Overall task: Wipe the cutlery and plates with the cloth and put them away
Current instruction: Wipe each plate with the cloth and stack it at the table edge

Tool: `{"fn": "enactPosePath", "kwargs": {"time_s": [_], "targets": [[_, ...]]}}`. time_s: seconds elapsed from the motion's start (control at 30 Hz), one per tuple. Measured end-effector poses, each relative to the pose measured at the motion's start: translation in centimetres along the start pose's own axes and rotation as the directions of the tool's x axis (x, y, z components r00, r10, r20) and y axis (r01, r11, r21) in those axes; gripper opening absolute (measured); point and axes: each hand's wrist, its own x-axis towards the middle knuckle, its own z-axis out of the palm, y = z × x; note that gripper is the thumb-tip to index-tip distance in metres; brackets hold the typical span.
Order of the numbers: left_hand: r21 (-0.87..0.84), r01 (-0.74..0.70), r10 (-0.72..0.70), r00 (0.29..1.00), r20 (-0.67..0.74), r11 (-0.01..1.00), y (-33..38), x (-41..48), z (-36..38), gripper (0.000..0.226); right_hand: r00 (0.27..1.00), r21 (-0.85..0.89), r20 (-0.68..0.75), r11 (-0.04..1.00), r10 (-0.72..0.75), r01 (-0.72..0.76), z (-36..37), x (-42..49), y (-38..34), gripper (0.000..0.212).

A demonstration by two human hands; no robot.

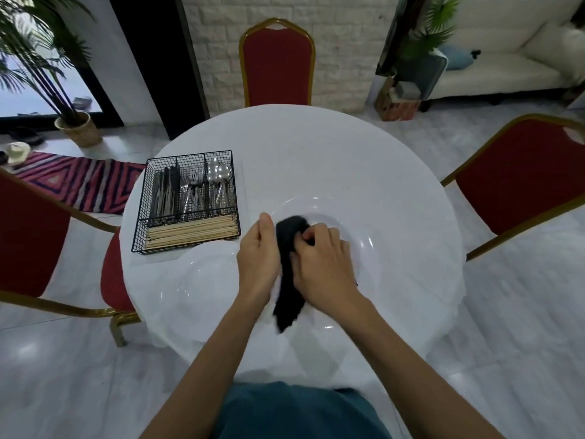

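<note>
We had both forearms stretched forward over the near edge of the table (316,153), hands meeting above the large white plate (357,223) in front of us. Our right hand (319,267) lay palm down, its fingers (311,237) curled and bunching the black cloth (289,280) against the plate. Our left hand (258,258) stood on edge just beside the cloth, thumb up; its fingers were hidden, so we could not tell what they held. A second plate (196,280) lay to the left, touching the wire basket (141,201) holding cutlery (190,188) and chopsticks (190,231).
</note>
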Motion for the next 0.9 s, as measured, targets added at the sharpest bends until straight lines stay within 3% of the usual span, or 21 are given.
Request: {"fn": "enactPosePath", "kwargs": {"time_s": [0.13, 0.23, 0.33, 0.47, 0.63, 0.73, 0.83, 0.9], "targets": [[-0.071, 0.048, -0.053, 0.996, -0.072, 0.996, 0.6, 1.6, -1.9, 0.051, 0.985, -0.142, -0.117, 0.98, 0.123, -0.139, 0.9, 0.1, 3.0, 0.039], [-0.121, 0.051, -0.067, 0.989, -0.129, 0.991, 0.7, 3.0, -3.2, 0.057, 0.995, -0.2, -0.04, 0.975, 0.092, -0.098, 1.1, -2.8, 2.0, 0.027], [-0.138, 0.063, -0.075, 0.993, -0.089, 0.988, 0.5, 2.9, -2.8, 0.045, 0.992, -0.036, 0.118, 0.998, -0.04, 0.045, 0.6, -5.2, -0.7, 0.02], [-0.12, 0.104, -0.1, 0.994, 0.034, 0.987, -0.2, 1.5, -0.8, 0.037, 0.979, 0.236, 0.126, 0.964, -0.159, 0.126, 0.5, -3.3, -1.7, 0.049], [-0.112, 0.124, -0.121, 0.992, 0.035, 0.986, -0.3, 1.2, -1.0, 0.035, 0.994, 0.032, 0.11, 0.999, 0.021, -0.025, 1.4, -0.3, 2.3, 0.074], [-0.127, 0.099, -0.108, 0.992, -0.062, 0.987, 1.0, 2.8, -3.2, 0.041, 0.999, -0.046, 0.016, 0.999, 0.028, -0.027, 1.2, -1.8, 2.7, 0.056], [-0.168, 0.101, -0.118, 0.988, -0.095, 0.981, 1.6, 3.6, -4.2, 0.037, 0.994, 0.039, 0.038, 0.994, -0.102, 0.1, 0.9, -4.2, 0.1, 0.031], [-0.129, 0.106, -0.114, 0.992, -0.056, 0.986, 1.5, 2.9, -3.4, 0.035, 0.982, 0.148, 0.065, 0.975, -0.178, 0.167, 0.5, -4.1, -1.9, 0.033]]}}
